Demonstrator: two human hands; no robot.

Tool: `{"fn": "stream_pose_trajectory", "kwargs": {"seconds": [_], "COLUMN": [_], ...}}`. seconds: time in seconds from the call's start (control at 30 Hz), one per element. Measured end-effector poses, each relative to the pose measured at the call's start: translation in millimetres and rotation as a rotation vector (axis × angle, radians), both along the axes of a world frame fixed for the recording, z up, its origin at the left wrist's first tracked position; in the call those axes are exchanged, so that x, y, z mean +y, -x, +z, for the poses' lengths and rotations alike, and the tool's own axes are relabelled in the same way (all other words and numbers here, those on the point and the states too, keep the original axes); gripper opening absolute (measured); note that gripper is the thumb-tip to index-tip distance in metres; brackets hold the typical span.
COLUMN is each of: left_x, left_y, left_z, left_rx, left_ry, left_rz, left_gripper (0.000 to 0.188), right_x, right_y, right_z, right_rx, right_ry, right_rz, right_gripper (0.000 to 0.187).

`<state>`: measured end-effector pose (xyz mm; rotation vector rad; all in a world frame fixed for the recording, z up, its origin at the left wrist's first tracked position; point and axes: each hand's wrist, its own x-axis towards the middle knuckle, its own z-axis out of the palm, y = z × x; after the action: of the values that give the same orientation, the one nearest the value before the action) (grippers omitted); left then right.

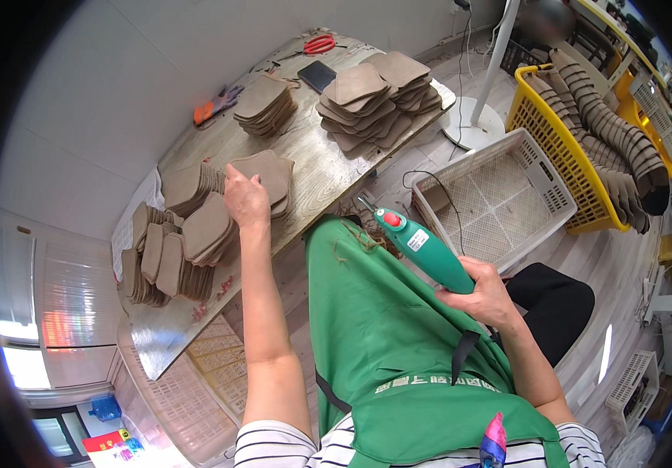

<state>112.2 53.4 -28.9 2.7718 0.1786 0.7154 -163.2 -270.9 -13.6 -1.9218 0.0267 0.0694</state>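
Note:
My right hand (488, 292) is wrapped round the rear of a green electric hand tool (433, 253) with a red button and a narrow metal tip. The tool is above my lap, its tip toward the table edge. On the table, my left hand (247, 196) is at the left edge of a stack of brown, rounded flat pieces (269, 173). Its fingers are curled; whether they grip a piece is hidden. Left of it lies another stack of brown pieces (209, 226), with several smaller stacks beyond. Brown scraps (351, 238) cling to my green apron (382, 312).
Farther along the table (304, 148) are more stacks (367, 90), a dark phone (317, 76), red-handled scissors (319, 44) and a glove (217, 105). At right, a white crate (542, 156) and a yellow basket (558, 160) of brown pieces stand near a lamp pole (496, 62).

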Motion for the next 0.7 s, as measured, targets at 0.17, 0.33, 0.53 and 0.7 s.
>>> {"fn": "stream_pose_trajectory", "kwargs": {"seconds": [0.17,0.33,0.53,0.7], "left_x": [0,2,-36,-77], "left_y": [8,10,50,98], "left_z": [0,0,-2,-9], "left_rx": [-0.13,-0.331,-0.211,0.264], "left_ry": [-0.122,0.053,1.527,2.175], "left_rz": [0.03,-0.065,-0.424,-0.309], "left_gripper": [0.036,0.027,0.027,0.031], "right_x": [-2,-1,0,4], "right_y": [0,-1,1,7], "right_z": [-2,-2,1,8], "right_rx": [0.007,0.01,-0.048,-0.079], "right_ry": [-0.005,0.018,0.01,-0.036], "right_rz": [-0.003,-0.013,0.003,-0.011], "right_gripper": [0.028,0.027,0.026,0.025]}}
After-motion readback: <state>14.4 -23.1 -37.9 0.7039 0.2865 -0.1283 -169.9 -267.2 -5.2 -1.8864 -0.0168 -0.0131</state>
